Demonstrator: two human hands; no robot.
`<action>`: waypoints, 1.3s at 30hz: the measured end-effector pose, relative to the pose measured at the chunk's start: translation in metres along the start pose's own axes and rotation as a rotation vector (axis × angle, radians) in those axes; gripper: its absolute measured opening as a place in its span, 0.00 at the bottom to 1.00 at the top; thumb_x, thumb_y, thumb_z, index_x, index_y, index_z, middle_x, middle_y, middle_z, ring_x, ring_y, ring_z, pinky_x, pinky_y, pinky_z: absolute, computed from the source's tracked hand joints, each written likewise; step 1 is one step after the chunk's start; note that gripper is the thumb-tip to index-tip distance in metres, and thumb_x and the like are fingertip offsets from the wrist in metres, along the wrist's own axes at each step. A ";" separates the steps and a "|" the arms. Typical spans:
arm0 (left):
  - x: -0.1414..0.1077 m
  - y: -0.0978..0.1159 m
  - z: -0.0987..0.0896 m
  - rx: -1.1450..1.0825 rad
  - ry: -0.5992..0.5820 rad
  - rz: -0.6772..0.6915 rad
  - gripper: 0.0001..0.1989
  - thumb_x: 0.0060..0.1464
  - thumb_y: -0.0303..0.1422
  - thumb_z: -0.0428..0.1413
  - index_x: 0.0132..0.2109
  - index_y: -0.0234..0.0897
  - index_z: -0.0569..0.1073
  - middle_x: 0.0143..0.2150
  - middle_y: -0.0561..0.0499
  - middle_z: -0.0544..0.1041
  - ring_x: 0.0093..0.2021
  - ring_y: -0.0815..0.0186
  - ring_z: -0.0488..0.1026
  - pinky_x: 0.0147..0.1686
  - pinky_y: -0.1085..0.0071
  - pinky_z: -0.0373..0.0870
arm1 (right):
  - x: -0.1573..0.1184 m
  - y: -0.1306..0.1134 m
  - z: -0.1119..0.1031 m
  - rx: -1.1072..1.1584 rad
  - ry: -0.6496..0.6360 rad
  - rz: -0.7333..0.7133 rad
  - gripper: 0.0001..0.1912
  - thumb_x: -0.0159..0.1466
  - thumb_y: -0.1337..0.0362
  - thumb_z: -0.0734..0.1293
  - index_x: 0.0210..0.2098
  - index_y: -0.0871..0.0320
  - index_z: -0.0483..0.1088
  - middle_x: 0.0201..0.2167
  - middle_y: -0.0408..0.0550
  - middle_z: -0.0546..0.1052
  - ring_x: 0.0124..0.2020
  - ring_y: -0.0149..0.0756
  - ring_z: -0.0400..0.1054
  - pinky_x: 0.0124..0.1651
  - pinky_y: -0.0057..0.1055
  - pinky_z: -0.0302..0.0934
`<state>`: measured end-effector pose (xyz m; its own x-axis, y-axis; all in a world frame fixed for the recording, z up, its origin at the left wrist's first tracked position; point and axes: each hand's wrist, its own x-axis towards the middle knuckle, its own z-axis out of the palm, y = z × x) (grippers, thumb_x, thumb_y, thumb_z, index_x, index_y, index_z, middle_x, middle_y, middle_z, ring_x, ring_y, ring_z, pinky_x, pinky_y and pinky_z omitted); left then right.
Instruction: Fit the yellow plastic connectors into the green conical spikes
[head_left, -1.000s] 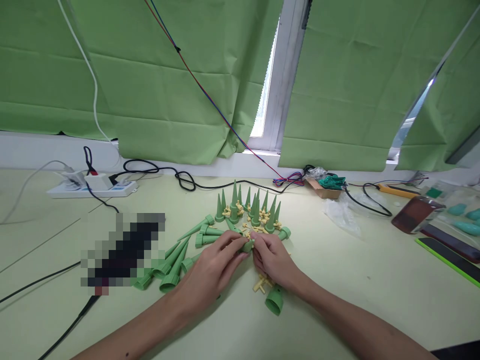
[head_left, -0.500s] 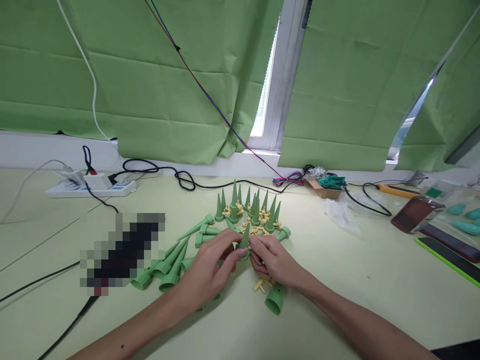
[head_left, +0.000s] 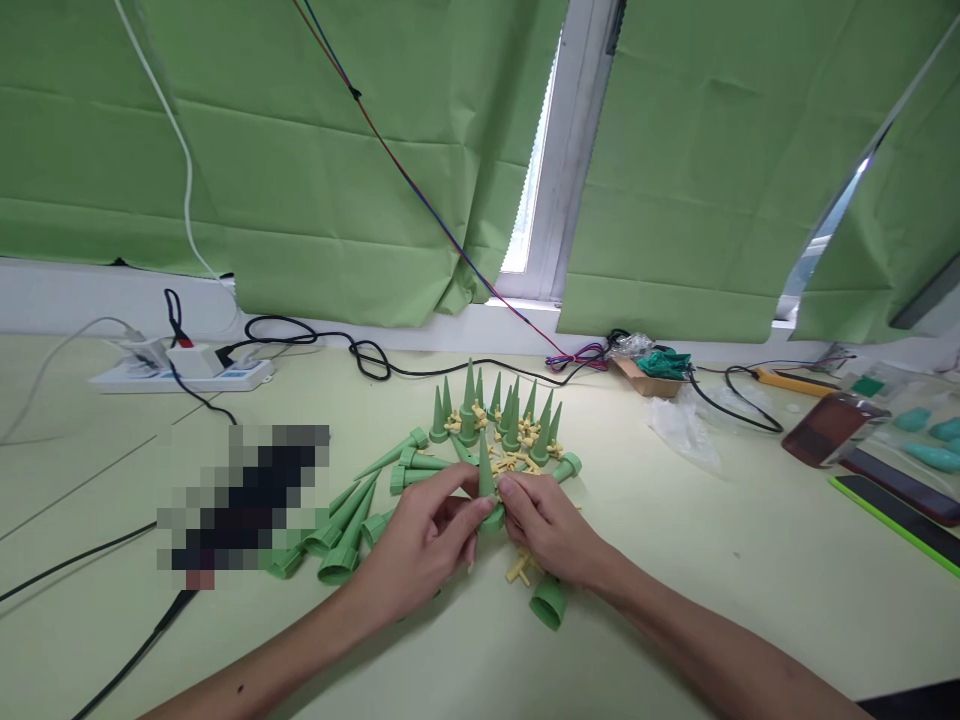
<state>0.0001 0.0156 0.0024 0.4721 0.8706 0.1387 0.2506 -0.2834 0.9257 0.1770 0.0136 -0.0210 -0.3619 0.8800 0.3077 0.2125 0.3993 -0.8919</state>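
Note:
My left hand pinches a green cone near its base, its tip pointing up. Against the cone's right side, the fingers of my right hand are pressed together; what they hold is hidden. Behind my hands several green cones with yellow fittings stand upright. Loose green cones lie to the left of my left hand. A yellow fitting and a green cone with its open end showing lie just below my right hand.
A power strip and black cables lie at the back left, a pixelated dark object nearer. Toward the right are a small cardboard box, clear plastic, a bottle of dark liquid and a green-edged phone.
The held cone has turned more upright and moved slightly left, with more of its base showing. Both hands have shifted a little.

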 end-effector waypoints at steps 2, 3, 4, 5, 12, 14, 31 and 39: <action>0.000 0.000 0.000 -0.054 -0.026 -0.053 0.10 0.60 0.40 0.53 0.36 0.39 0.64 0.17 0.59 0.66 0.16 0.72 0.60 0.17 0.77 0.55 | 0.000 0.001 -0.001 -0.042 0.007 -0.020 0.23 0.73 0.53 0.52 0.23 0.56 0.53 0.18 0.38 0.58 0.20 0.28 0.50 0.27 0.29 0.48; 0.000 0.000 -0.001 -0.078 -0.044 -0.070 0.10 0.59 0.40 0.53 0.36 0.39 0.64 0.16 0.59 0.67 0.15 0.72 0.60 0.16 0.77 0.55 | 0.000 0.001 -0.001 -0.068 0.009 -0.032 0.23 0.73 0.53 0.52 0.23 0.56 0.52 0.18 0.38 0.58 0.21 0.29 0.50 0.27 0.29 0.48; 0.001 -0.001 -0.001 -0.104 -0.064 -0.078 0.10 0.59 0.40 0.54 0.36 0.39 0.64 0.16 0.60 0.67 0.14 0.72 0.59 0.16 0.77 0.54 | 0.000 0.001 -0.002 -0.092 0.008 -0.046 0.23 0.73 0.53 0.52 0.24 0.55 0.52 0.19 0.38 0.58 0.21 0.29 0.50 0.27 0.29 0.47; 0.001 -0.001 -0.002 -0.131 -0.085 -0.082 0.10 0.59 0.40 0.54 0.36 0.39 0.64 0.16 0.60 0.67 0.14 0.72 0.59 0.15 0.77 0.54 | 0.000 0.001 -0.002 -0.115 0.005 -0.060 0.22 0.73 0.53 0.52 0.24 0.55 0.52 0.19 0.38 0.57 0.21 0.29 0.50 0.27 0.29 0.47; 0.004 -0.001 -0.003 -0.396 -0.146 -0.180 0.15 0.55 0.43 0.58 0.34 0.37 0.64 0.22 0.61 0.61 0.14 0.77 0.60 0.12 0.80 0.52 | 0.000 0.004 -0.006 -0.207 -0.019 -0.138 0.19 0.72 0.59 0.53 0.25 0.55 0.51 0.19 0.38 0.57 0.21 0.29 0.50 0.28 0.29 0.46; 0.004 -0.001 -0.003 -0.447 -0.156 -0.189 0.15 0.55 0.43 0.59 0.34 0.37 0.65 0.25 0.60 0.60 0.15 0.78 0.61 0.12 0.81 0.52 | 0.000 0.004 -0.006 -0.215 -0.023 -0.150 0.18 0.72 0.60 0.53 0.25 0.55 0.51 0.19 0.37 0.57 0.21 0.29 0.49 0.28 0.29 0.45; 0.002 -0.005 -0.002 -0.044 -0.079 -0.059 0.12 0.62 0.42 0.51 0.35 0.39 0.61 0.16 0.61 0.64 0.15 0.74 0.56 0.16 0.79 0.53 | 0.002 0.006 -0.004 -0.168 0.005 -0.110 0.20 0.73 0.59 0.52 0.24 0.56 0.50 0.20 0.37 0.55 0.22 0.28 0.48 0.28 0.29 0.45; 0.002 -0.006 -0.002 -0.039 -0.074 -0.080 0.11 0.61 0.42 0.51 0.36 0.39 0.64 0.17 0.60 0.65 0.16 0.72 0.60 0.16 0.78 0.54 | 0.002 0.006 -0.002 -0.175 0.015 -0.095 0.20 0.73 0.58 0.51 0.24 0.56 0.51 0.20 0.37 0.55 0.22 0.28 0.49 0.28 0.28 0.46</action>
<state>-0.0019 0.0203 -0.0025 0.5135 0.8572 0.0392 0.2575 -0.1975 0.9459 0.1794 0.0182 -0.0246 -0.3743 0.8393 0.3944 0.3331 0.5186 -0.7875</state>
